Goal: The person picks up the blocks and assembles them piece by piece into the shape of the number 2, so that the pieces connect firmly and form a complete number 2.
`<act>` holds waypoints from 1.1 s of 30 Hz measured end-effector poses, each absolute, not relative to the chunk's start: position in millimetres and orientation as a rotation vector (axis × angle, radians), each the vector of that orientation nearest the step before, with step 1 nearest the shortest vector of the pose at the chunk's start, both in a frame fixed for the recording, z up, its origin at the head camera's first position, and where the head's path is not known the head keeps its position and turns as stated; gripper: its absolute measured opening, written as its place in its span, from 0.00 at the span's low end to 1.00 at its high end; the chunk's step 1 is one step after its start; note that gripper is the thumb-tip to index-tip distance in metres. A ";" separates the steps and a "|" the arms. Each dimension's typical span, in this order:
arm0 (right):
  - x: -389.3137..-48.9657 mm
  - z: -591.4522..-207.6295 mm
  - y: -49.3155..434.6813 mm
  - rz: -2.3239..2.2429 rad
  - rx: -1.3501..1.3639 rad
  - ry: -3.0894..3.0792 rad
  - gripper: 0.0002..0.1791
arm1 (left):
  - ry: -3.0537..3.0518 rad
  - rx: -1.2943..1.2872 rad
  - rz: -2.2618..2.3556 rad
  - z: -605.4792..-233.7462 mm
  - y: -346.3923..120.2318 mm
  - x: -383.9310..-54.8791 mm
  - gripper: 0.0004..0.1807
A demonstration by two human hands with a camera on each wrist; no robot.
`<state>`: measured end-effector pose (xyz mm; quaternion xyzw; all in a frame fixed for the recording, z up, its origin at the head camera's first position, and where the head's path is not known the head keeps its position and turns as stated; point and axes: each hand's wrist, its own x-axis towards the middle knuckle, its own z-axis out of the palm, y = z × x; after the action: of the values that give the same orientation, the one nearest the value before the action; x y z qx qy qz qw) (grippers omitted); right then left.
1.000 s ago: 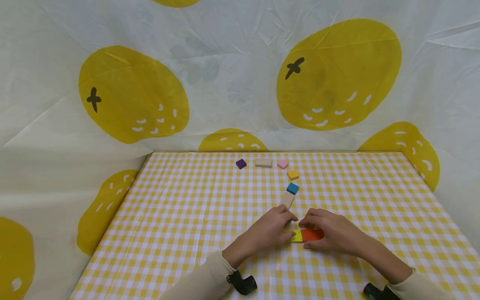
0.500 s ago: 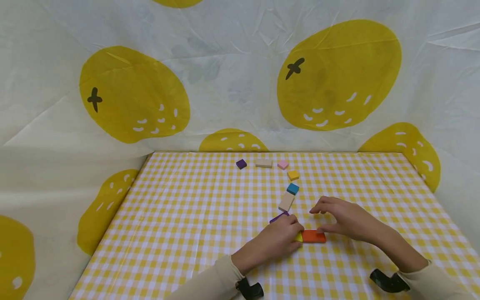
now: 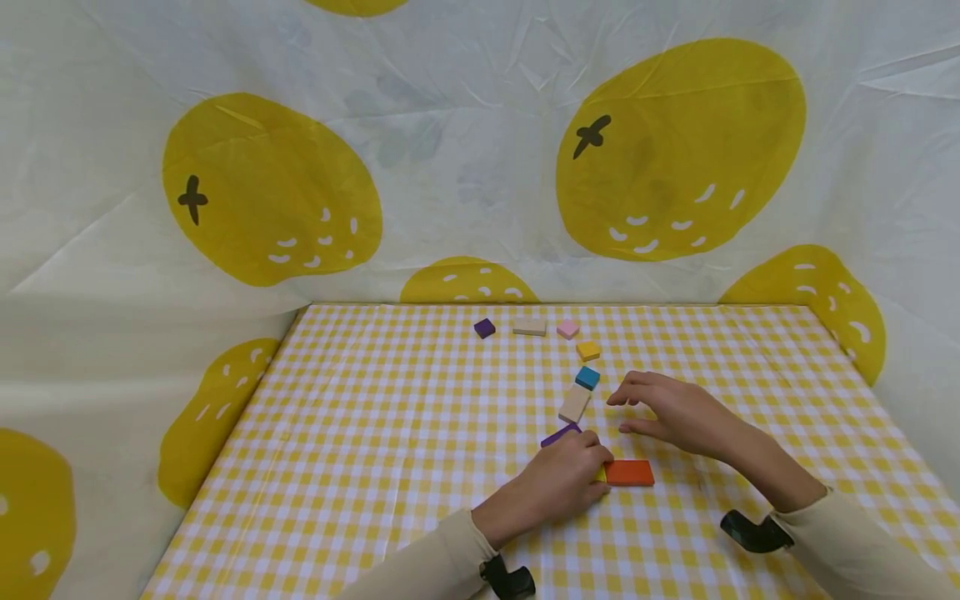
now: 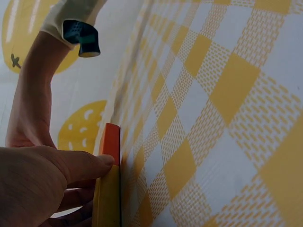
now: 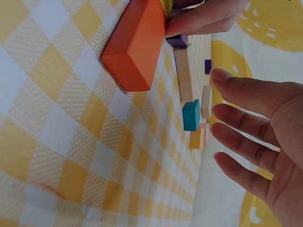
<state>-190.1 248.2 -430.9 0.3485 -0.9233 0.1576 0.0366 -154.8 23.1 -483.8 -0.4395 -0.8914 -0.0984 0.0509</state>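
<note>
My left hand (image 3: 558,483) pinches a yellow block (image 4: 109,196) between thumb and fingers, and mostly hides it in the head view. Its thumb tip lies right where that block meets the end of an orange block (image 3: 630,473). Behind the knuckles, a purple block (image 3: 561,434) is partly covered. My right hand (image 3: 675,412) is raised over the cloth to the right, thumb and fingers spread and holding nothing. Beyond the purple block, a plain wooden block (image 3: 574,403) and a blue block (image 3: 587,377) continue a curving row.
Farther along the row lie a yellow-orange block (image 3: 588,351), a pink block (image 3: 567,330), a pale wooden block (image 3: 529,327) and a dark purple block (image 3: 484,328). A yellow checked cloth (image 3: 360,433) covers the table, with a fruit-print curtain (image 3: 465,167) behind it.
My right hand has let go of the orange block and moved up and away from it. My left hand has shifted slightly right over the yellow block, uncovering part of the purple block.
</note>
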 end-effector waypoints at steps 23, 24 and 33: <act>-231.5 -447.7 218.3 0.318 1.369 -2.453 0.25 | -2.671 -1.341 -0.302 -485.2 24.7 -154.5 0.13; -233.4 -448.6 216.9 0.318 1.383 -2.440 0.26 | -2.667 -1.343 -0.300 -485.1 24.7 -154.6 0.13; -243.7 -453.3 206.0 0.263 1.548 -2.427 0.23 | -2.650 -1.342 -0.300 -488.4 25.4 -155.4 0.12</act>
<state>-243.7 206.0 -453.3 0.5314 -0.8330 0.0901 0.1252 -155.4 25.4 -488.4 -0.4481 -0.8849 -0.1003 0.0779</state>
